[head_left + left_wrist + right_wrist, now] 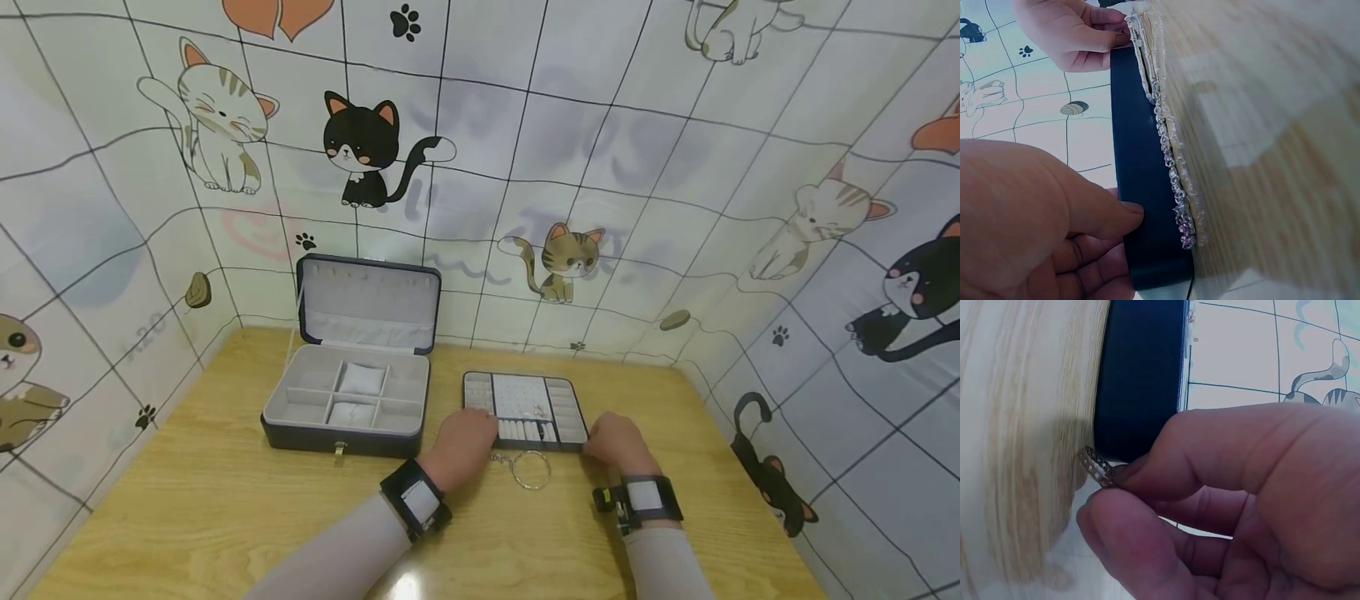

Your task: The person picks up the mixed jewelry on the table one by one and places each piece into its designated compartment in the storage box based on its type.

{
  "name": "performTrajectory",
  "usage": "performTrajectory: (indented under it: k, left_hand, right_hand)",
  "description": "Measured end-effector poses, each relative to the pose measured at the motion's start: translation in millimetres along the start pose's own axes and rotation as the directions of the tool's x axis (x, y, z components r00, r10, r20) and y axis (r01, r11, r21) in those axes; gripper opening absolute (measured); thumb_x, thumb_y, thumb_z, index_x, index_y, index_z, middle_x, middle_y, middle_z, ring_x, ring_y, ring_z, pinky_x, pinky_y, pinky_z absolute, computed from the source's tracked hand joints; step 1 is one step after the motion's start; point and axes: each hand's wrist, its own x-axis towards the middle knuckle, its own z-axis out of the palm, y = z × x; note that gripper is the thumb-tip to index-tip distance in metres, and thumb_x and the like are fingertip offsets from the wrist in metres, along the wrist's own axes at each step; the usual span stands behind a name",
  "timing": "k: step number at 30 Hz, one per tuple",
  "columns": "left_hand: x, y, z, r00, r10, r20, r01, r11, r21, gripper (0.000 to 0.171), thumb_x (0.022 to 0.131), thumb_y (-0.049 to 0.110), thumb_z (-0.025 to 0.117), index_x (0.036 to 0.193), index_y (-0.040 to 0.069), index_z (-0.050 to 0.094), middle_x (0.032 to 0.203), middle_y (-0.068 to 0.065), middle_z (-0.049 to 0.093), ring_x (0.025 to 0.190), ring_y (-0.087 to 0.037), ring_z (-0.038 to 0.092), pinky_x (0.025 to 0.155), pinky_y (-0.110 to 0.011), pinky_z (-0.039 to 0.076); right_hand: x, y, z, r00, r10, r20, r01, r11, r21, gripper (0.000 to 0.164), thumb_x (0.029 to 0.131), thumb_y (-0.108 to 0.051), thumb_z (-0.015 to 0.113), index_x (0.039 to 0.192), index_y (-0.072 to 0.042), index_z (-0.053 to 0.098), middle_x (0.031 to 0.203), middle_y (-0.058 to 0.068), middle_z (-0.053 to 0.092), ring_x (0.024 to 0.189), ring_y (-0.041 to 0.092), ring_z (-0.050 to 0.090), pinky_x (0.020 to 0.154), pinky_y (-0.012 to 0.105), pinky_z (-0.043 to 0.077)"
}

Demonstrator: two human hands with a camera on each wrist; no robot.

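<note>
A shallow dark-sided jewelry tray with pale compartments lies on the table between both hands. My left hand grips its front left corner, the thumb against the dark outer wall. At the front right corner, my right hand pinches a small patterned ring between thumb and finger, close beside the tray wall. Just in front of the tray lies a sparkling bracelet with pink stones at one end, along with a round bangle.
An open jewelry box stands to the left, its lid upright at the back. Two small pale cushions sit in its compartments. Behind and beside the wooden table hangs a cat-print cloth.
</note>
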Motion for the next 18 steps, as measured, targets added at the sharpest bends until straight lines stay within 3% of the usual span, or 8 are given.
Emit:
performTrajectory:
  k: [6, 18]
  left_hand:
    - [0.6, 0.3, 0.9, 1.000, -0.009, 0.009, 0.009, 1.000, 0.003, 0.006, 0.098, 0.013, 0.069, 0.096, 0.014, 0.075, 0.085, -0.001, 0.070, 0.076, -0.016, 0.066, 0.062, -0.031, 0.057]
    - [0.2, -0.1, 1.5, 1.000, -0.007, 0.001, 0.007, 1.000, 0.001, 0.005, 0.097, 0.013, 0.070, 0.095, 0.015, 0.074, 0.085, 0.000, 0.070, 0.076, -0.017, 0.066, 0.063, -0.031, 0.057]
  right_hand:
    - [-0.8, 0.6, -1.2, 1.000, -0.006, -0.015, 0.006, 1.000, 0.007, 0.038, 0.077, -0.005, 0.072, 0.052, -0.016, 0.046, 0.051, -0.004, 0.047, 0.049, 0.012, 0.043, 0.049, 0.025, 0.034]
    - [1.5, 1.0, -1.4, 0.998, 0.057, -0.019, -0.057, 0.998, 0.040, 0.032, 0.077, -0.005, 0.075, 0.055, -0.013, 0.052, 0.054, -0.002, 0.053, 0.051, 0.015, 0.048, 0.051, 0.027, 0.038]
